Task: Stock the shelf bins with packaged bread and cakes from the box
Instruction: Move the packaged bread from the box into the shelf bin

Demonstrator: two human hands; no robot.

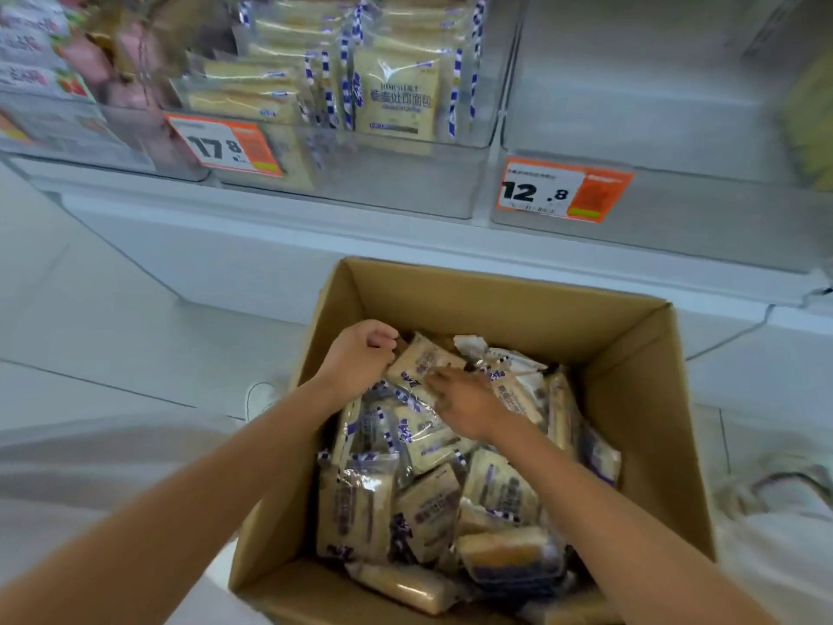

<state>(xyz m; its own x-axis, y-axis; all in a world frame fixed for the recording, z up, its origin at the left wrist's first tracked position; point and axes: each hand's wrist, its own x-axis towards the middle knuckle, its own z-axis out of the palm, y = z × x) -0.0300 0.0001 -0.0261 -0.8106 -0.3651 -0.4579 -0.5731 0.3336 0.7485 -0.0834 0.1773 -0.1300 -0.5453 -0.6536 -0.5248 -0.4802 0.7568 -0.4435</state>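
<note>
Above box: shelf bin part-stocked with matching bread, likely destination. Inside box, far-left corner: left hand curled round edge of top bread packet, apparently lifting; right hand, fingers fairly straight, steadies same packet over heap.

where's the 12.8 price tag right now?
Head view, upper right: the 12.8 price tag sits on the front of the right-hand clear bin, above the cardboard box and right of the 17.8 tag.
</note>
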